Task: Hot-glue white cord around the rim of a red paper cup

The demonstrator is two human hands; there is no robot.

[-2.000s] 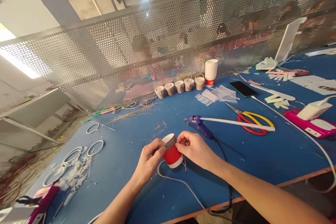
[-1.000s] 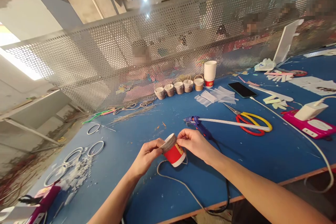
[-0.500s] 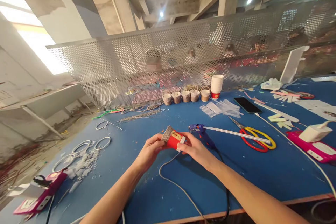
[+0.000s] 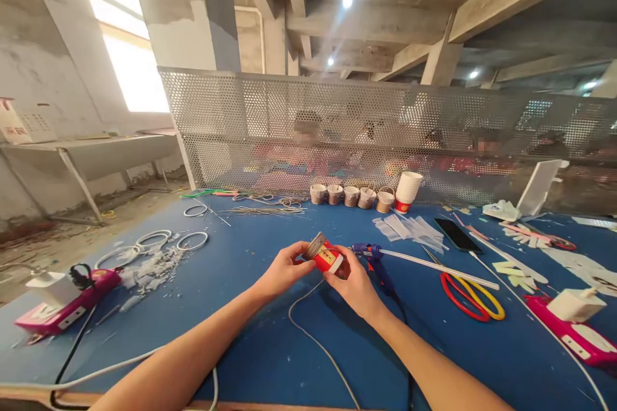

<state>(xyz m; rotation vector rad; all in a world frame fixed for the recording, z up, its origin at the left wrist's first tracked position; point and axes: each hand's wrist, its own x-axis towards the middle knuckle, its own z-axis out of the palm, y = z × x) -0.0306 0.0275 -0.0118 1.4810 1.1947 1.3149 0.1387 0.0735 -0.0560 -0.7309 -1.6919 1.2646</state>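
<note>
A red paper cup (image 4: 329, 258), tilted on its side, is held between my two hands above the blue table. Grey-brown cord is wound around one end of it. My left hand (image 4: 285, 268) grips the corded end, and my right hand (image 4: 354, 279) holds the red and white end. A loose length of cord (image 4: 321, 337) runs from beneath the cup toward the table's front edge. Just right of my right hand lies a blue glue gun (image 4: 369, 250) with a long clear glue stick (image 4: 436, 268) in its back.
Several small cord-covered baskets (image 4: 351, 196) and stacked paper cups (image 4: 409, 189) line the back. Scissors (image 4: 470, 295), a phone (image 4: 457, 234) and a pink power strip (image 4: 569, 331) lie right. White rings (image 4: 193, 241) and another power strip (image 4: 72, 305) lie left. A perforated metal screen (image 4: 216, 135) stands behind.
The camera view has tilted and shifted, so the table sits more level. Both hands still hold the cup, which has turned slightly.
</note>
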